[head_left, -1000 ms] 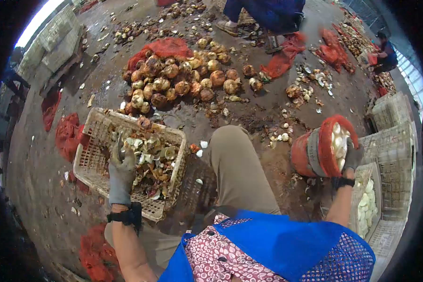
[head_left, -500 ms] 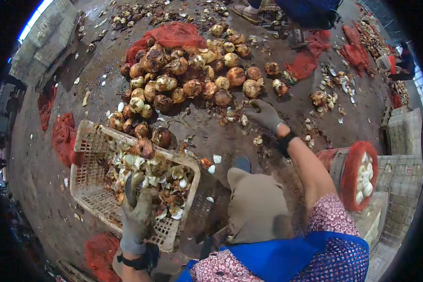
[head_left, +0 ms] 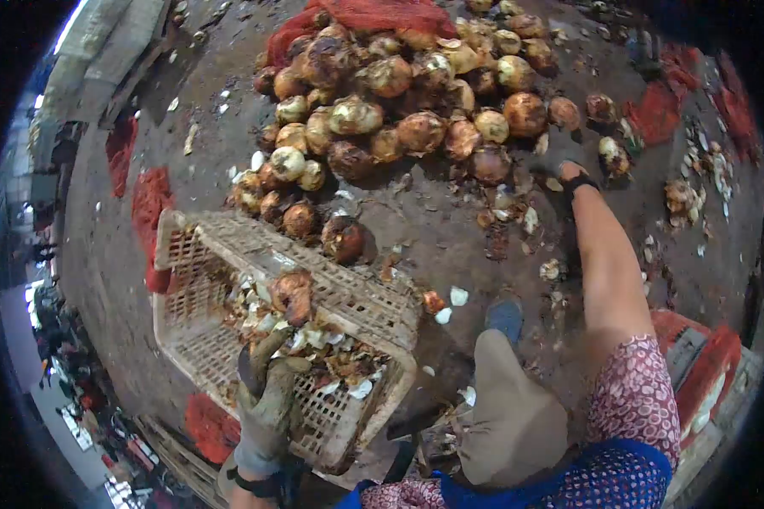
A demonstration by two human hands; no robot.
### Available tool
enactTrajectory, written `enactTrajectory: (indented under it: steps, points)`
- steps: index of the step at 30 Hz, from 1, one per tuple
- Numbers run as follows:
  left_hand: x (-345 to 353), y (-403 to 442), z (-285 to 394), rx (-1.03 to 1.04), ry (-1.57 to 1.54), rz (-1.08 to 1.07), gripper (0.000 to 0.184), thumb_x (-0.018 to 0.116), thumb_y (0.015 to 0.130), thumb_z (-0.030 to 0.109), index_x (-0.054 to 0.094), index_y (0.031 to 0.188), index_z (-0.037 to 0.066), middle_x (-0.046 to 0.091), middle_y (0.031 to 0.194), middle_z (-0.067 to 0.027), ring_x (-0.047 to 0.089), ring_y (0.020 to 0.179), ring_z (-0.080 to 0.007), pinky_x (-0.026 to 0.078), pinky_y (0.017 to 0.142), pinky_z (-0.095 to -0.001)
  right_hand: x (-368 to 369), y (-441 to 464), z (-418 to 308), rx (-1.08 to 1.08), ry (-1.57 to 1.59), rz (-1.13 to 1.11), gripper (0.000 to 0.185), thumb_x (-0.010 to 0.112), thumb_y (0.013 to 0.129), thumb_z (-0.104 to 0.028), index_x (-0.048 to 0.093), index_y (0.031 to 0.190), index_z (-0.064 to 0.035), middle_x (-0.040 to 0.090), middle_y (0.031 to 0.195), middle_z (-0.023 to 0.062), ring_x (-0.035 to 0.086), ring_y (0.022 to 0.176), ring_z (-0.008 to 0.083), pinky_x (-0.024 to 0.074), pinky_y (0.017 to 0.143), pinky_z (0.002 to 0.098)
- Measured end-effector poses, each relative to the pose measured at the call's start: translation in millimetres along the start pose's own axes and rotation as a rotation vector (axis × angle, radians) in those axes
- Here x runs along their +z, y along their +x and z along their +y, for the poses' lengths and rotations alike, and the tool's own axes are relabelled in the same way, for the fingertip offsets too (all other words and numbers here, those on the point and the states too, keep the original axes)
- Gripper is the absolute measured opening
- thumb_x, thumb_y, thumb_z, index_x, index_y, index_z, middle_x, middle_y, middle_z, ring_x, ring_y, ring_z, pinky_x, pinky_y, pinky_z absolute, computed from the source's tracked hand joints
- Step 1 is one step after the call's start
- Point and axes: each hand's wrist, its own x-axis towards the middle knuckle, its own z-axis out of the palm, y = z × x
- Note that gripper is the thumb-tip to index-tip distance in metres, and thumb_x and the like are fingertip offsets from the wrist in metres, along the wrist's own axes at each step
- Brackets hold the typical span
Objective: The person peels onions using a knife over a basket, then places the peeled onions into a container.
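Observation:
My left hand (head_left: pixel 270 407), in a dirty grey glove, is over the near side of a plastic basket (head_left: pixel 171 327). Its thumb and forefinger are stretched apart. A dark curved shape lies along its left side; I cannot make out whether it is a finger or a tool. Just beyond the fingertips is a brown onion (head_left: pixel 292 295), with onion peels (head_left: pixel 314 339) heaped in the basket. My right hand (head_left: pixel 560 163) reaches far forward to the right end of an onion pile (head_left: pixel 390 131). Its fingers blend into the dark floor, near a loose onion (head_left: pixel 564 114).
Red mesh sacking (head_left: pixel 390 15) covers the pile's back. More red mesh lies at left (head_left: pixel 151 212) and right (head_left: pixel 654 114). A red-rimmed bucket (head_left: pixel 705 373) stands at my right. Peel scraps litter the floor around my shoe (head_left: pixel 505 320).
My right hand has reached farther forward to the onions. The view has shifted, so the pile and basket appear farther right. My left hand stays over the basket.

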Motion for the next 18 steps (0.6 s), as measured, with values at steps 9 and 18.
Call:
enactTrajectory:
  steps: [9,18]
  points:
    - [-6,-7,3,0.018,-0.143,-0.001,0.035,0.048,0.097,0.011,0.046,0.130,-0.004,0.068,0.086,-0.0118,0.065,0.077,-0.0172,0.052,0.071,-0.0305,-2,-111,-13,-0.099,1.507,0.030,0.043,0.077,0.077,-0.026,0.059,0.109,-0.0043,0.066,0.105,0.0094,0.065,0.094,0.0225,0.0527,0.081,0.0352]
    - [-4,-67,28,0.228,-0.479,-0.336,0.051,0.052,0.097,0.042,0.047,0.131,0.005,0.066,0.106,-0.0113,0.059,0.066,-0.0078,0.044,0.053,-0.0220,-214,-308,-161,-0.944,1.476,-0.453,0.078,0.083,0.072,-0.026,0.043,0.135,-0.0058,0.056,0.125,0.0093,0.055,0.115,0.0190,0.0475,0.097,0.0346]
